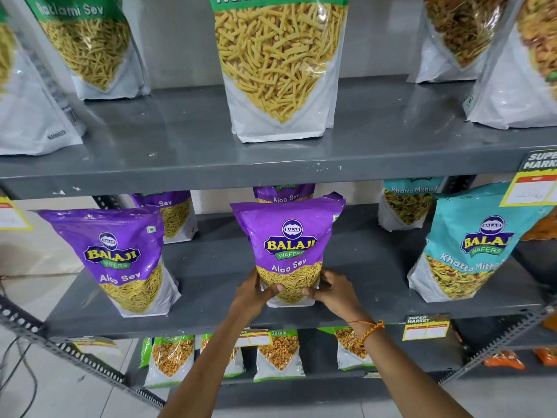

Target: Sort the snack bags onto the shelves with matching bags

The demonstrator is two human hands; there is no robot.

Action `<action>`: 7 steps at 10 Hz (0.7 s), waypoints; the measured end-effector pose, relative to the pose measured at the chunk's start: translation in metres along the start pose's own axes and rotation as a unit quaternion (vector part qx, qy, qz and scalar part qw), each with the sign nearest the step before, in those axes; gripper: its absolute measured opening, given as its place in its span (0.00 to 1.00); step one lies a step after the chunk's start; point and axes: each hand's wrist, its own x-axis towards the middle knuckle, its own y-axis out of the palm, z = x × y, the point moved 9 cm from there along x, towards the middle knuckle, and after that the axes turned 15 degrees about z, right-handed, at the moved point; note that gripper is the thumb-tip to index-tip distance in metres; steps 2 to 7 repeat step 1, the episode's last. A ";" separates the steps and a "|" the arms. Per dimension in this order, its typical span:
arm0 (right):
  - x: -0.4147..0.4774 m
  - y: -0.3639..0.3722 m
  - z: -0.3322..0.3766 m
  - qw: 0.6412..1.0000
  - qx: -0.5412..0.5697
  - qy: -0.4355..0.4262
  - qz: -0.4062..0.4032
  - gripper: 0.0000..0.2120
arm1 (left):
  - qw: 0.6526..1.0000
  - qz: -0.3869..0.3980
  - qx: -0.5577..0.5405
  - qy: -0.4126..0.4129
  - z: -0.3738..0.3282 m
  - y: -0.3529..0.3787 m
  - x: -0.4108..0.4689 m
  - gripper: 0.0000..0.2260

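Head camera view: a grey metal rack with three shelves is seen from the front.

On the middle shelf (211, 285), going from left to right, a purple Aloo Sev bag (120, 260) is stood near the front edge, tilted a little. Behind it, a second purple bag (173, 214) is partly hidden. In the middle, the held Aloo Sev bag (287, 245) is stood upright on the shelf, near the front. Its bottom corners are gripped from both sides. The left hand (256, 294) is wrapped around the lower left corner, with the fingers (272, 289) pressed on the front of the bag. The right hand (334, 289) is wrapped around the lower right corner, with its fingers curled onto the bag too. An orange thread band (372, 328) is worn on the right wrist. Another purple bag (284, 193) is seen just behind the held one. Further right, a teal Khatta Mitha bag (464, 245) is stood well apart from the hands.

On the top shelf (180, 140), green and white Ratlami Sev bags (277, 67) are stood. On the bottom shelf, small Garam bags (278, 354) are lined up. Yellow price tags (425, 327) are clipped to the shelf edges.
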 end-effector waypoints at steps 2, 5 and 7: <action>-0.014 -0.011 0.006 0.995 -0.057 0.028 -0.073 0.28 | 0.996 -0.076 0.053 0.001 -0.007 -0.009 -0.012 0.33; -0.014 -0.011 0.006 0.995 -0.057 0.028 -0.073 0.28 | 0.996 -0.076 0.053 0.001 -0.007 -0.009 -0.012 0.33; -0.014 -0.011 0.006 0.995 -0.057 0.028 -0.073 0.28 | 0.996 -0.076 0.053 0.001 -0.007 -0.009 -0.012 0.33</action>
